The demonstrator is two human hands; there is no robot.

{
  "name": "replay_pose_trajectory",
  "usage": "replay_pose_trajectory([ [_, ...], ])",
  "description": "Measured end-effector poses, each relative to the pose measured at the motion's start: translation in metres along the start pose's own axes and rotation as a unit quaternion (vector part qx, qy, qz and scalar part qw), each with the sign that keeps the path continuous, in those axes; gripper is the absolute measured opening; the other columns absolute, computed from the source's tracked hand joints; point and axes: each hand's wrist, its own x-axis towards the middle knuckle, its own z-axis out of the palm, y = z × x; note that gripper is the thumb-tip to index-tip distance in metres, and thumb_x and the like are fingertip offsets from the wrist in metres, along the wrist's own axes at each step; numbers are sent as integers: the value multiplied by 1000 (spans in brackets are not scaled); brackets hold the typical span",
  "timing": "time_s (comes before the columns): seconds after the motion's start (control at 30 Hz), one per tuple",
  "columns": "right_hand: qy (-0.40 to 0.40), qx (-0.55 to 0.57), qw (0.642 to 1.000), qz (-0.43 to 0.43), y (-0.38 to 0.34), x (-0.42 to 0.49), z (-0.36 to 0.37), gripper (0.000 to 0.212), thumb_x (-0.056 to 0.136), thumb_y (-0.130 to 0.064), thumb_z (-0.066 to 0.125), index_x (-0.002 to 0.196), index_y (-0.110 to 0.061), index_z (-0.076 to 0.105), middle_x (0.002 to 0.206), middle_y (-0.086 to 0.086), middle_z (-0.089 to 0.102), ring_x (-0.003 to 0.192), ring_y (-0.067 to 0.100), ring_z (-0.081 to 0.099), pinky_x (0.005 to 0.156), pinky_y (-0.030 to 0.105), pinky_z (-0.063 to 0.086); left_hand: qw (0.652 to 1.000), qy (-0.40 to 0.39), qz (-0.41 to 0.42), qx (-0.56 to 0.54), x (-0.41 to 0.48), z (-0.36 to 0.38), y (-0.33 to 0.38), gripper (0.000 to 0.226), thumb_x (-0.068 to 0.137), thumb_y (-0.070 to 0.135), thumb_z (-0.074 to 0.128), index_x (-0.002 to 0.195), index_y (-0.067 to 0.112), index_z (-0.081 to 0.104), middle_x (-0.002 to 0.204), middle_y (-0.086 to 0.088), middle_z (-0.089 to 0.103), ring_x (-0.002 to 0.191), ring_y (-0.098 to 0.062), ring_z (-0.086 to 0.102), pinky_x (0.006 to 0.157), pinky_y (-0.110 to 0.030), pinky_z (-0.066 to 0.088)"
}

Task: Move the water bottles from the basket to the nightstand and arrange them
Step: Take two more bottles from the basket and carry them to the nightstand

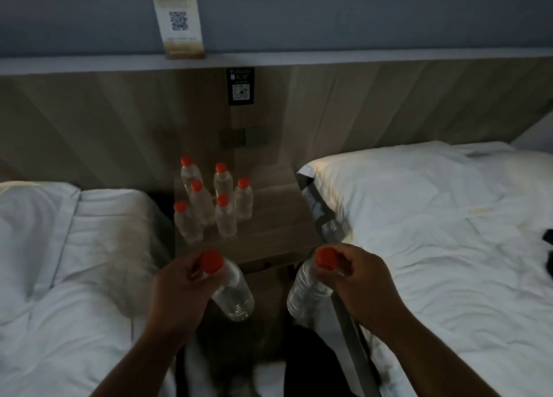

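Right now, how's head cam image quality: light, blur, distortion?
Head view: dim, grainy, soft overall; wide-angle bows the ledge; brightest patch on the right pillow; six nightstand bottles soft yet countable; left bottle in the left hand and right bottle in the right hand slightly smeared.

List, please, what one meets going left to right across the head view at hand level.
Left bed → left hand → left bottle → right bottle → right hand → right bed.

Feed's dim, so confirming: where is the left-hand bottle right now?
Head view, lower centre-left: the left hand grips the water bottle near its red cap, in the air just short of the nightstand.
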Motion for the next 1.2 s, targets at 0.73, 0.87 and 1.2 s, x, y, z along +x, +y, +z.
replay_pose_trajectory([
  [0.73,-142,-125,981,-38,109,357,-1,37,85,-42,67,115,-22,61,105,-4,68,98,11,63,80,17,47,986,79,-102,104,270,198,-16,20,71,27,81,81,34,66,81,11,68,80,-9,66,72,-34,55],
  [0.87,-155,-148,977,-17,122,413,28,25,90,-39,62,113,-29,59,108,-6,66,96,9,61,67,7,37,980,99,-123,121,318,220,-32,18,76,31,77,91,31,68,89,7,67,84,-12,62,73,-31,51],
  [1.2,-181,-200,962,-43,131,486,70,30,90,-41,59,115,-25,57,112,1,66,103,18,62,90,38,53,959,162,-188,137,396,241,-53,22,76,20,76,97,19,70,93,2,67,87,-17,62,74,-30,51],
])
